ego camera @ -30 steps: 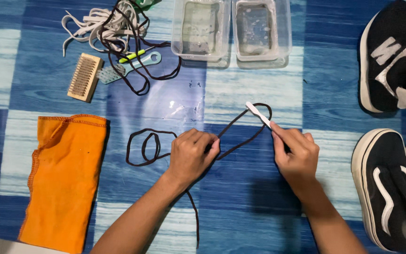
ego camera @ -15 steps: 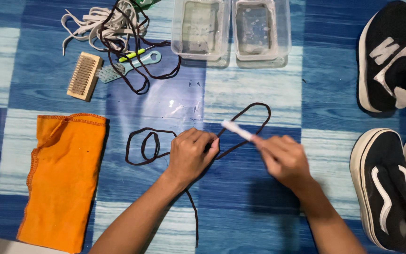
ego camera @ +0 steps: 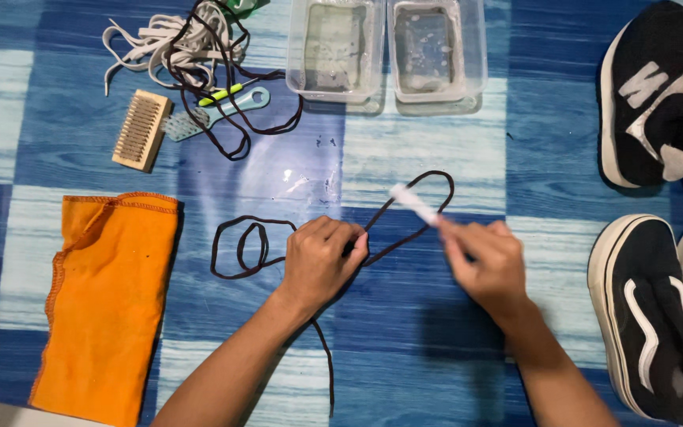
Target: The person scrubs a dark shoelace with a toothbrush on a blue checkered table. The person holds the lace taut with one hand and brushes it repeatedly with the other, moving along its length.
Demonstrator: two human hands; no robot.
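A long dark shoelace [ego camera: 413,207] lies looped on the blue and white checked mat. My left hand [ego camera: 322,261] is closed on the lace near its middle and presses it to the mat. My right hand [ego camera: 484,265] grips a small white brush [ego camera: 413,203] whose tip rests on the lace loop just right of my left hand. The brush and right hand are blurred. The lace's coiled end [ego camera: 247,245] lies left of my left hand, and another stretch trails down under my left forearm.
An orange cloth [ego camera: 104,300] lies at the left. A wooden brush [ego camera: 142,130], a pale blue brush [ego camera: 215,111] and a tangle of white and dark laces [ego camera: 179,39] sit top left. Two clear tubs [ego camera: 389,47] stand at the top. Black and white shoes [ego camera: 658,95] lie at the right.
My right hand has slid the white brush leftward along the lace toward my left hand, then slightly back. My left hand has stayed pressed on the lace.
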